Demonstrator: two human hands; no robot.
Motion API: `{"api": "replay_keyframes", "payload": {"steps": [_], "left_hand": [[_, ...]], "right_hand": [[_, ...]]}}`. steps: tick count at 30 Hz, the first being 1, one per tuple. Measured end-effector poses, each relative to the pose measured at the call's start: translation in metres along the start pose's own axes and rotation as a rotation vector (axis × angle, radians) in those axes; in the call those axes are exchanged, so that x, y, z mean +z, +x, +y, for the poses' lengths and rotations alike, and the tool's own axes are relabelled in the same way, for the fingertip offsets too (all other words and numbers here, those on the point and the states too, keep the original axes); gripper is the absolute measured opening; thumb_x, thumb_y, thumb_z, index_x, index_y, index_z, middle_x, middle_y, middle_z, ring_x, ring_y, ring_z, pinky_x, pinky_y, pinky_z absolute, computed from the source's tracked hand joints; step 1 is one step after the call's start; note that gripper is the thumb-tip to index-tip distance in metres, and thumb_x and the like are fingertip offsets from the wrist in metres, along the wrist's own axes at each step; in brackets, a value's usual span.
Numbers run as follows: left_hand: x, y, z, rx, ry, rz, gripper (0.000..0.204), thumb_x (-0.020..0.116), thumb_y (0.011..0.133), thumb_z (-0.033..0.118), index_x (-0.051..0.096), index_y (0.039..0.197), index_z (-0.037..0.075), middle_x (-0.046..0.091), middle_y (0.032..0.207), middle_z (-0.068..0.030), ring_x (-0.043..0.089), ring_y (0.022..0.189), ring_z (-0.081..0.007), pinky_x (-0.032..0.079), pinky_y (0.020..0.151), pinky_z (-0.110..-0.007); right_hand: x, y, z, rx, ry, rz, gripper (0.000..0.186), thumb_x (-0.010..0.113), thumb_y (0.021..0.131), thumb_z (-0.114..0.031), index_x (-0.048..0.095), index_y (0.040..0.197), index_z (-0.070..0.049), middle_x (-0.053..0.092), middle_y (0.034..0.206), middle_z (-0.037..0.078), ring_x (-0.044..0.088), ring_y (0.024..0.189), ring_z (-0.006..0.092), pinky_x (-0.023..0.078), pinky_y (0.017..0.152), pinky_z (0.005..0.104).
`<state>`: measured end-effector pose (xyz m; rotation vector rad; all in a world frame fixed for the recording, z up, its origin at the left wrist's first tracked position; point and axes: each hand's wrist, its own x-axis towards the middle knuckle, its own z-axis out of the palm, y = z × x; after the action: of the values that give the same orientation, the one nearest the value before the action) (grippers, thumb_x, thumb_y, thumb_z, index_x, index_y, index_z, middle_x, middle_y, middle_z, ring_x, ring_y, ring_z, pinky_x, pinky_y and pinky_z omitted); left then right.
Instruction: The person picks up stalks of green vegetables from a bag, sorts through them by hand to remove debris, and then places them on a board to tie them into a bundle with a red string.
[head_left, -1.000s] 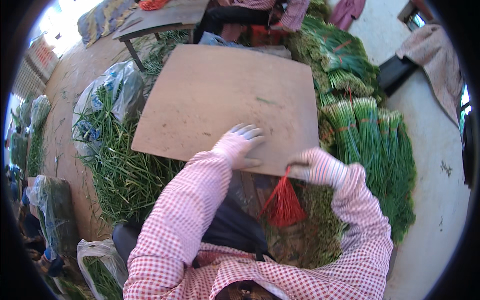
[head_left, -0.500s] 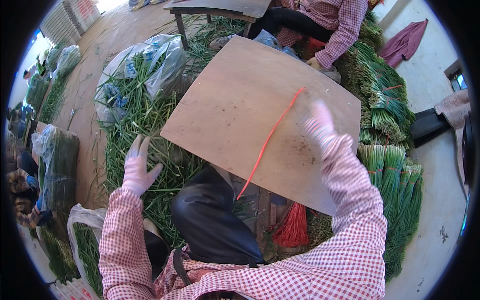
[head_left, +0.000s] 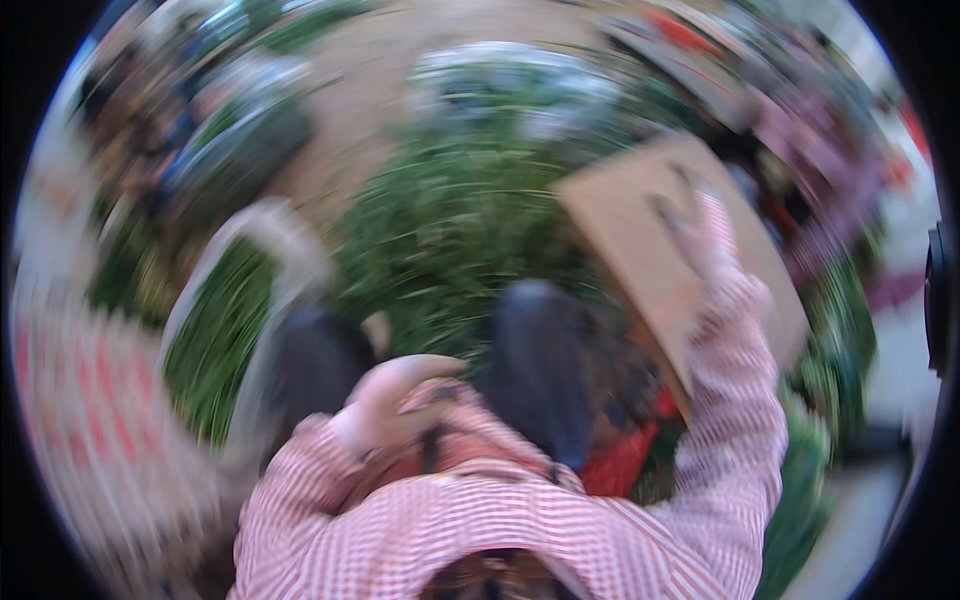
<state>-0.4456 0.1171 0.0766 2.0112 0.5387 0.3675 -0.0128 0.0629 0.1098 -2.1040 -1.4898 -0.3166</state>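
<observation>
The picture is heavily smeared by motion. My left hand (head_left: 390, 400), in a pale glove, hangs over my lap with its fingers curved and apart, and I make out nothing in it. My right hand (head_left: 697, 225) reaches onto the upper part of the tan board (head_left: 640, 250), fingers spread; whether it touches the surface is unclear. A red tassel of ties (head_left: 618, 460) shows below the board, beside my dark-clad leg (head_left: 535, 350). Loose green stalks (head_left: 430, 220) are heaped in front of me.
A plastic bag of greens (head_left: 215, 330) stands at the left, more bundles (head_left: 835, 320) lie at the right. At the upper right a person in pink sleeves (head_left: 815, 170) sits by a low table (head_left: 670, 70). A blurred slatted stack (head_left: 110, 430) is at lower left.
My view has swung leftward, so the board now sits to the right. My left hand has moved from the greens to over my lap; my right hand has moved toward the board's upper part.
</observation>
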Motion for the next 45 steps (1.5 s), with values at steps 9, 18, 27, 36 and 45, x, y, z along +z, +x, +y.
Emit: {"api": "replay_keyframes", "payload": {"steps": [9, 18, 27, 36, 45], "left_hand": [[0.001, -0.066, -0.013, 0.463, -0.312, 0.247, 0.022, 0.066, 0.083, 0.008, 0.065, 0.104, -0.001, 0.067, 0.096, -0.0178, 0.065, 0.089, -0.0347, 0.052, 0.078, -0.043], [-0.097, -0.184, -0.129, -0.435, 0.584, 0.675, 0.061, 0.074, 0.071, 0.022, 0.052, 0.126, 0.006, 0.055, 0.123, -0.0218, 0.055, 0.111, -0.0404, 0.046, 0.094, -0.049], [-0.133, -0.283, -0.181, -1.151, 0.859, 0.243, 0.061, 0.064, 0.079, 0.019, 0.046, 0.137, 0.018, 0.064, 0.107, -0.0127, 0.059, 0.109, -0.0306, 0.034, 0.104, -0.053], [-0.077, -0.301, -0.175, -0.966, 0.860, 0.826, 0.017, 0.068, 0.063, 0.014, 0.067, 0.079, 0.019, 0.063, 0.085, -0.0010, 0.061, 0.100, -0.0262, 0.031, 0.107, -0.057], [-0.071, -0.292, -0.169, -1.042, 0.664, 1.169, 0.021, 0.068, 0.056, 0.005, 0.068, 0.072, 0.018, 0.068, 0.083, -0.0008, 0.060, 0.109, -0.0288, 0.023, 0.111, -0.057]], "right_hand": [[0.165, -0.021, -0.221, -0.065, 0.339, -0.779, 0.027, 0.067, 0.089, -0.024, 0.063, 0.075, -0.001, 0.056, 0.069, 0.000, 0.046, 0.065, 0.0103, 0.043, 0.059, 0.0302], [0.257, 0.020, -0.376, -0.207, 0.943, -1.153, 0.022, 0.064, 0.091, -0.015, 0.063, 0.105, 0.003, 0.065, 0.089, 0.003, 0.056, 0.082, 0.0097, 0.047, 0.076, 0.0252], [0.300, -0.024, -0.558, -0.956, 0.546, -1.214, 0.046, 0.076, 0.077, -0.028, 0.063, 0.115, -0.004, 0.062, 0.114, 0.020, 0.059, 0.108, 0.0352, 0.047, 0.094, 0.0396], [0.367, -0.063, -0.639, -1.259, 0.332, -1.078, 0.103, 0.086, 0.063, -0.037, 0.033, 0.144, -0.005, 0.041, 0.143, 0.020, 0.037, 0.135, 0.0370, 0.036, 0.108, 0.0465], [0.367, -0.105, -0.695, -1.351, -0.084, -1.083, 0.097, 0.081, 0.068, -0.046, 0.033, 0.144, -0.008, 0.060, 0.123, 0.018, 0.055, 0.118, 0.0339, 0.044, 0.097, 0.0443]]}}
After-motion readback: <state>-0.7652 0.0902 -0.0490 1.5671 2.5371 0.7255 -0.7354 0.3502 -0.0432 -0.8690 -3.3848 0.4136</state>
